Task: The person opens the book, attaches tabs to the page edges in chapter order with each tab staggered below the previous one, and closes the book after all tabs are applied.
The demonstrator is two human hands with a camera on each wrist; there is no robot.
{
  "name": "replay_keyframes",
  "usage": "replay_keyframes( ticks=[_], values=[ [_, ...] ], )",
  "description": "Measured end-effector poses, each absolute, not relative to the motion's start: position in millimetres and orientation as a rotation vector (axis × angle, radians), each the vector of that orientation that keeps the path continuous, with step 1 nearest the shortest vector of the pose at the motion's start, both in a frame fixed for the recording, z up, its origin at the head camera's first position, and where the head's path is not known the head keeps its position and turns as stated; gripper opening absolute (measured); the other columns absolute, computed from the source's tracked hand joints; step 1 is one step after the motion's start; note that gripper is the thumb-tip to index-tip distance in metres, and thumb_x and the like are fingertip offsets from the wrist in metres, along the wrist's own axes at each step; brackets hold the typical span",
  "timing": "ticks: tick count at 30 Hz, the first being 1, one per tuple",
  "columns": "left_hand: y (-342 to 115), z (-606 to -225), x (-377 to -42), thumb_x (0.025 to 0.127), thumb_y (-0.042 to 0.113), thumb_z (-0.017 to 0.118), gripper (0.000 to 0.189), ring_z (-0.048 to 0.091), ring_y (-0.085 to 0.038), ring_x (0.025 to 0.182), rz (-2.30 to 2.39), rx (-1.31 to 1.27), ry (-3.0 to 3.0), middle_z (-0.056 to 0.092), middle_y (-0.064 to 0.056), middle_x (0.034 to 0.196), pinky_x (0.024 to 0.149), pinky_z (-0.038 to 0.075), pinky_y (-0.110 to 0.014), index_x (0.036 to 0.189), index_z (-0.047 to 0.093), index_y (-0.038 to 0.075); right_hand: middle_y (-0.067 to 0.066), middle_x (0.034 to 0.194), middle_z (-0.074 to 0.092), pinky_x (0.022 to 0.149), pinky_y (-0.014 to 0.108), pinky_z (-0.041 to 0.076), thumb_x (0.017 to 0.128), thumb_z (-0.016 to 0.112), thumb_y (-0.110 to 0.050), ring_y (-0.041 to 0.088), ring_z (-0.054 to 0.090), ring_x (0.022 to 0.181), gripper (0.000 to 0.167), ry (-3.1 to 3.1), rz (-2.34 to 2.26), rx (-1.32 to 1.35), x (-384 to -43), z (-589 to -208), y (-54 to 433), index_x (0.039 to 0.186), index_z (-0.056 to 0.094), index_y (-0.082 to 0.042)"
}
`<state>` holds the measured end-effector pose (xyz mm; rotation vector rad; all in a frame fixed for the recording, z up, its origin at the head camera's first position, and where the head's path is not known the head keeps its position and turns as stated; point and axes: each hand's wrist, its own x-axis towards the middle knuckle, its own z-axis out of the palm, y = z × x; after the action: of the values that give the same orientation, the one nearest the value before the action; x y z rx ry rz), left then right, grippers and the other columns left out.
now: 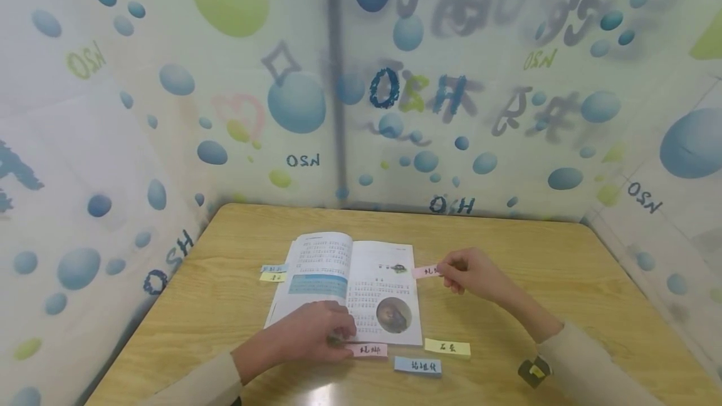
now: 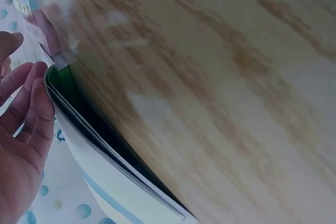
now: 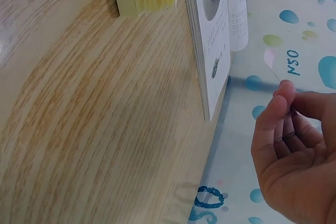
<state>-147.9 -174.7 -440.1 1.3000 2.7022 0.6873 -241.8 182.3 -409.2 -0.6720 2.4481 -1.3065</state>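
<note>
An open book [image 1: 383, 324] with printed text and a round picture lies on the table. Between thumb and fingertips my right hand [image 1: 476, 274] pinches a pink sticky note [image 1: 424, 272] with handwriting, held at the right page's edge. In the right wrist view this note [image 3: 270, 59] stands out from the fingertips. My left hand [image 1: 313, 331] rests over the lower part of the left page; in the left wrist view its fingertips [image 2: 39, 85] touch the book's edge, with the thumb apart. A pink pad of notes [image 1: 369, 350] lies beside that hand.
A blue pad [image 1: 417, 366] and a yellow pad [image 1: 447, 348], both handwritten, lie below the book. Blue [image 1: 274, 268] and yellow [image 1: 273, 277] notes stick out from its left edge. Patterned curtains [image 1: 299, 102] surround the wooden table [image 1: 209, 255].
</note>
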Motion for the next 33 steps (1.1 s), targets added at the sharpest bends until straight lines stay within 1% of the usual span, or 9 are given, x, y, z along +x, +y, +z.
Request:
replay_keyframes(
  ticks=[4,8,13,17,21,25,27,30,33],
  values=[
    [-175.9,-438.8,-147.3,0.087,0.031,0.08,0.018,0.059,0.004,0.085,0.676,1.283,2.713,0.064,0.017,0.093,0.078,0.049,-0.016,0.099,0.074,0.019,0.007,0.073,0.063,0.056,0.032,0.055,0.102,0.064,-0.016,0.019,0.059,0.063,0.021,2.439,-1.308,-0.692,-242.1,-410.4,181.9,0.096,0.07,0.003],
    [-175.4,-439.0,-147.4,0.087,0.032,0.08,0.018,0.057,0.003,0.085,0.653,1.249,2.733,0.063,0.018,0.093,0.077,0.049,-0.018,0.099,0.073,0.021,0.007,0.073,0.062,0.055,0.03,0.054,0.102,0.064,-0.016,0.018,0.058,0.063,0.02,2.429,-1.316,-0.679,-240.2,-407.9,180.6,0.096,0.07,0.003],
    [-173.7,-439.8,-149.1,0.086,0.035,0.079,0.02,0.055,-0.001,0.089,0.58,1.179,2.779,0.062,0.018,0.097,0.076,0.049,-0.022,0.101,0.073,0.024,0.007,0.072,0.061,0.054,0.029,0.051,0.102,0.064,-0.014,0.018,0.056,0.063,0.019,2.43,-1.316,-0.678,-238.5,-403.6,179.1,0.095,0.07,0.003],
    [-172.6,-439.7,-151.4,0.085,0.035,0.08,0.028,0.054,-0.008,0.095,0.532,1.188,2.824,0.063,0.013,0.104,0.084,0.049,-0.028,0.107,0.074,0.02,0.007,0.071,0.062,0.054,0.031,0.053,0.102,0.064,-0.013,0.018,0.056,0.062,0.019,2.43,-1.313,-0.689,-238.9,-404.7,178.7,0.095,0.07,0.004],
    [-171.5,-440.6,-152.9,0.084,0.034,0.08,0.035,0.054,-0.016,0.107,0.472,1.205,2.867,0.063,0.005,0.115,0.095,0.046,-0.037,0.114,0.072,0.018,0.006,0.072,0.062,0.056,0.034,0.055,0.102,0.064,-0.013,0.017,0.057,0.062,0.019,2.441,-1.296,-0.683,-240.5,-408.1,178.9,0.095,0.07,0.003],
    [-169.3,-440.5,-155.2,0.088,0.034,0.078,0.039,0.052,-0.023,0.122,0.44,1.167,2.867,0.06,-0.001,0.13,0.106,0.041,-0.046,0.122,0.07,0.017,0.009,0.073,0.063,0.056,0.033,0.054,0.102,0.064,-0.014,0.018,0.057,0.062,0.02,2.443,-1.29,-0.684,-241.1,-409.2,178.7,0.095,0.07,0.003],
    [-168.1,-439.7,-156.3,0.089,0.033,0.077,0.042,0.049,-0.026,0.129,0.428,1.131,2.856,0.057,-0.004,0.136,0.11,0.037,-0.049,0.127,0.068,0.016,0.011,0.073,0.063,0.056,0.032,0.054,0.102,0.064,-0.015,0.018,0.057,0.062,0.02,2.44,-1.291,-0.693,-240.8,-408.9,178.6,0.095,0.07,0.003],
    [-166.4,-438.0,-157.5,0.09,0.033,0.076,0.047,0.046,-0.029,0.135,0.403,1.085,2.837,0.053,-0.006,0.143,0.113,0.032,-0.051,0.133,0.065,0.016,0.012,0.073,0.063,0.056,0.031,0.054,0.102,0.064,-0.014,0.018,0.057,0.062,0.02,2.439,-1.288,-0.692,-240.2,-408.9,178.0,0.095,0.07,0.003],
    [-165.4,-437.4,-158.4,0.09,0.033,0.076,0.051,0.042,-0.03,0.138,0.406,1.045,2.815,0.05,-0.007,0.148,0.114,0.031,-0.053,0.136,0.063,0.016,0.011,0.073,0.063,0.056,0.031,0.054,0.102,0.064,-0.014,0.019,0.057,0.063,0.019,2.439,-1.281,-0.682,-239.8,-409.5,177.3,0.096,0.07,0.003]
  ],
)
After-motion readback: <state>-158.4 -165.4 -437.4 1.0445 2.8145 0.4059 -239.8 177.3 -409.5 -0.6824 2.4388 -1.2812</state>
